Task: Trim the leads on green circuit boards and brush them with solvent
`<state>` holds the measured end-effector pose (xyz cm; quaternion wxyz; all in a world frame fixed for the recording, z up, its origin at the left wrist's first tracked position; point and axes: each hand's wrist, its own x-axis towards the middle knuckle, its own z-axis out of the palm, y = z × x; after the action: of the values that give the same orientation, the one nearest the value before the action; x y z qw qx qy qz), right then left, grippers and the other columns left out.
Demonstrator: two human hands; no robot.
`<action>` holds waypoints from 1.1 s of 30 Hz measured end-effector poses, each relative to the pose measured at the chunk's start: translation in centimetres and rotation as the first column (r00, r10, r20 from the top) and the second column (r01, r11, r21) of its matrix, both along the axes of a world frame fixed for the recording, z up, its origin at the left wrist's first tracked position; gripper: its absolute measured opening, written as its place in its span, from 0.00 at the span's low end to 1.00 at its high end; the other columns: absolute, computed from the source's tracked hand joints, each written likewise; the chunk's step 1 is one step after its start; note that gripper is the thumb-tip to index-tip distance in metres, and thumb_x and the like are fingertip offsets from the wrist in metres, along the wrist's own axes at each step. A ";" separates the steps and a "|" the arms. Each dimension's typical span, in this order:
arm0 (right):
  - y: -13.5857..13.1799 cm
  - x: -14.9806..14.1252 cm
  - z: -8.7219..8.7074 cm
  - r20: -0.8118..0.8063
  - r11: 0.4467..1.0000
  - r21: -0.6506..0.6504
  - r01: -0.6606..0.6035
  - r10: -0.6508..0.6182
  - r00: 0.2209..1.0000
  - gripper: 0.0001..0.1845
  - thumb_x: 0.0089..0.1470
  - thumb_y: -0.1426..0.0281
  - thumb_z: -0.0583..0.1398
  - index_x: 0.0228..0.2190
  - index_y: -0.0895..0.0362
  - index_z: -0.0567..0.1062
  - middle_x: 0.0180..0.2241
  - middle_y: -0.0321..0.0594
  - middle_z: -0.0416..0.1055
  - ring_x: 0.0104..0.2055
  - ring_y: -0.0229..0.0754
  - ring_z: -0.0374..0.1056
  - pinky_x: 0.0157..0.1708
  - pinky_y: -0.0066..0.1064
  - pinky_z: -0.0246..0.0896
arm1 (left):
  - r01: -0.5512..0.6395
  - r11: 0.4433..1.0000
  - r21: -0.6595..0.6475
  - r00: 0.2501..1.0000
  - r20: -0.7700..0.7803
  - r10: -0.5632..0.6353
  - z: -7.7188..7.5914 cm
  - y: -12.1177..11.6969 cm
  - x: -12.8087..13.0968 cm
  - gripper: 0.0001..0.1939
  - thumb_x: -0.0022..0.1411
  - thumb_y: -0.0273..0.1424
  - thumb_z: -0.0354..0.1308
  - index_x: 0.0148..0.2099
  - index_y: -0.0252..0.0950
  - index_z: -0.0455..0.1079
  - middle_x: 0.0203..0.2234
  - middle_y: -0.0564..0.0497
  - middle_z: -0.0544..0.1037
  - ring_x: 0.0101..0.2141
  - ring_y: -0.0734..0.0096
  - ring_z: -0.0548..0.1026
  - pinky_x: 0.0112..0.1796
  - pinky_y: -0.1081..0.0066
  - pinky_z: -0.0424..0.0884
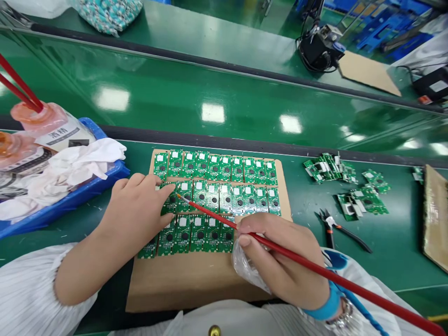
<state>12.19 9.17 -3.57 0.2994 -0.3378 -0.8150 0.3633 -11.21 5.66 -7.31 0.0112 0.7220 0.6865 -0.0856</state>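
On the left part of the green table (399,238), a blue tray (93,191) holds bottles (52,128) and crumpled white cloths (70,179), with one corner close to the table's back edge. Pliers (343,229) with black and orange handles lie open on the right part, between the back and front edges. On the shelf (210,30) behind, a teal patterned bundle (108,14) sits at the left, and a black machine (322,49) stands by the far edge, beside flat cardboard (369,74).

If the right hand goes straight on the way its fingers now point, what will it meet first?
The right hand would probably meet the nearest green circuit board first, though the hand's height is unclear.
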 end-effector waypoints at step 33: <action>-1.4 -2.7 -0.6 0.095 0.997 0.052 -0.064 0.059 0.994 0.08 0.57 0.73 0.54 0.27 0.57 0.68 0.19 0.33 0.66 0.21 0.32 0.61 0.21 0.24 0.54 | -0.031 0.997 -0.077 0.998 0.050 0.035 -0.4 0.1 -0.5 0.17 0.49 0.36 0.60 0.44 0.42 0.75 0.41 0.43 0.76 0.41 0.50 0.70 0.36 0.57 0.63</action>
<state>9.45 7.81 -4.18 0.2588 -0.3208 -0.8478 0.3337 -11.69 5.75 -7.67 0.0579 0.7114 0.6942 -0.0929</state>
